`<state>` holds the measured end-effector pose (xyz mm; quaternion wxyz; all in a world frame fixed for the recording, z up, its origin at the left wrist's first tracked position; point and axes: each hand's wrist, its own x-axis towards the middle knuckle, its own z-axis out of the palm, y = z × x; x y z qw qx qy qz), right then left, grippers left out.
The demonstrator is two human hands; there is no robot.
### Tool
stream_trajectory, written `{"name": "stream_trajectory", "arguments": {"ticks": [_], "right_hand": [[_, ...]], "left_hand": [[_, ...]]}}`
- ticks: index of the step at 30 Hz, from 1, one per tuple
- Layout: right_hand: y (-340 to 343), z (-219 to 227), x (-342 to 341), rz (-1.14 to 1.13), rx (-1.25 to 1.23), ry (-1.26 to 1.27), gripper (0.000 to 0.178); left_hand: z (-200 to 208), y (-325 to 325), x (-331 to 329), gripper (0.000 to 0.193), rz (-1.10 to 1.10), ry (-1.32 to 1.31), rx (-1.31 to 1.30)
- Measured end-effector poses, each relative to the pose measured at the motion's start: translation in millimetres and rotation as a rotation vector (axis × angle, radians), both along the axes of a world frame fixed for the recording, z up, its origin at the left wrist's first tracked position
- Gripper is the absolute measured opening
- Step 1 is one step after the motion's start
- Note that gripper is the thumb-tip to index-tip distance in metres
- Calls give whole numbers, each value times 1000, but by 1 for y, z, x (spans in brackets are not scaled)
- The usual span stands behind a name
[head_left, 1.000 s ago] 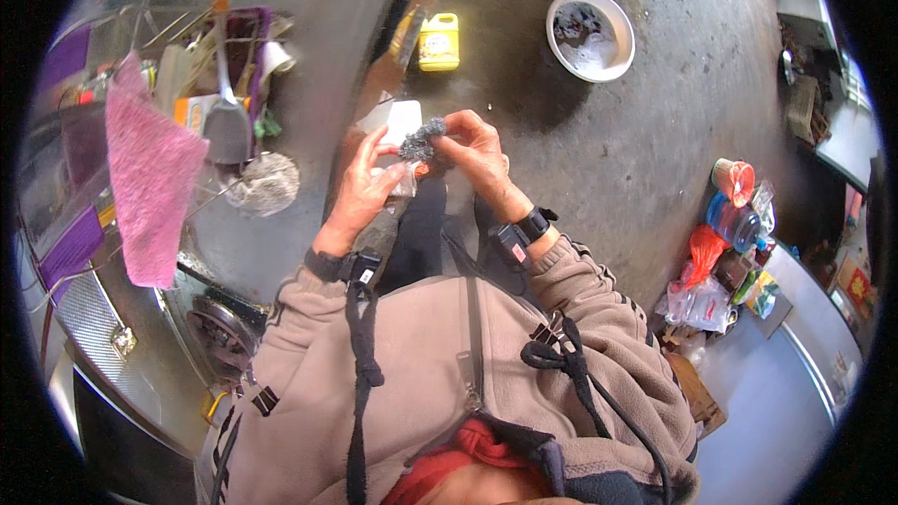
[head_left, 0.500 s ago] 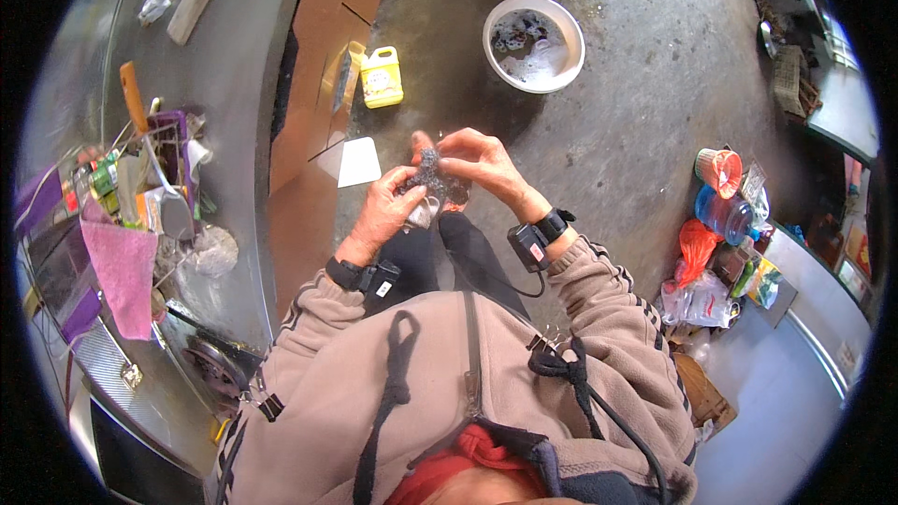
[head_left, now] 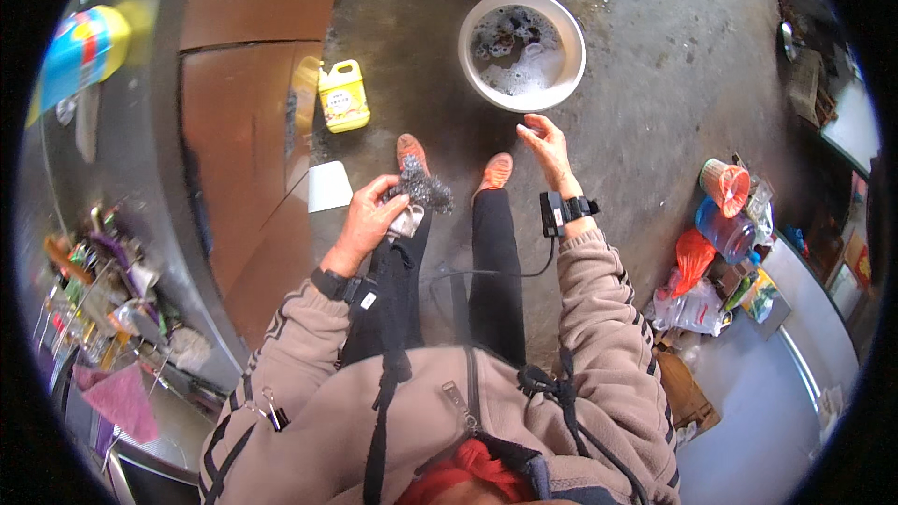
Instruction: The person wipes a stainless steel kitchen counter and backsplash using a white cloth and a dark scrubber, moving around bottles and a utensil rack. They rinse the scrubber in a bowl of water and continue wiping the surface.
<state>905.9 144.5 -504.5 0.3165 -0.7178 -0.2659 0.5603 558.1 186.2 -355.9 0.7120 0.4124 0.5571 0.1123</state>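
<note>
A grey metal scourer sits in the fingers of my left hand, above my left leg. Just beneath it hangs a small whitish piece that I cannot identify; whether the hand grips that too is unclear. My right hand is held out over the floor with fingers stretched forward and nothing in them. Its fingertips are just short of the near rim of a white basin. Dark, sudsy water fills the basin, with a pale foamy or cloth-like mass in it.
A yellow jug stands by the brown cabinet. Below it lies a white flat square. At left runs a metal counter with a utensil rack and pink cloth. Bags and a blue bottle crowd the right.
My right hand has left the scourer and moved forward and right toward the basin. The scourer stays in my left hand. The view has shifted, showing both shoes.
</note>
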Motion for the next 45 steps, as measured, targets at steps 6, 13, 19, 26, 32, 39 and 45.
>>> {"name": "stream_trajectory", "arguments": {"ticks": [6, 13, 19, 26, 32, 39, 45], "right_hand": [[43, -207, 71, 289, -69, -452, 76], [99, -309, 86, 528, -103, -897, 104], [162, -337, 65, 507, 23, -941, 93], [160, -317, 107, 687, -240, -525, 36], [139, -215, 117, 62, 146, 304, 24], [166, -296, 119, 228, -21, -326, 34], [156, -363, 77, 608, -95, -549, 37]], "left_hand": [[-122, -36, 54, 26, 323, -3, -89], [-241, -42, 103, 30, 290, 8, -94], [-287, -4, 146, 31, 336, -42, -43], [-335, 69, 208, 33, -37, 125, 579], [-382, 85, 245, 48, -495, 221, 511], [-425, 85, 247, 68, -357, 253, 511], [-434, 99, 241, 67, 20, -58, 32]]}}
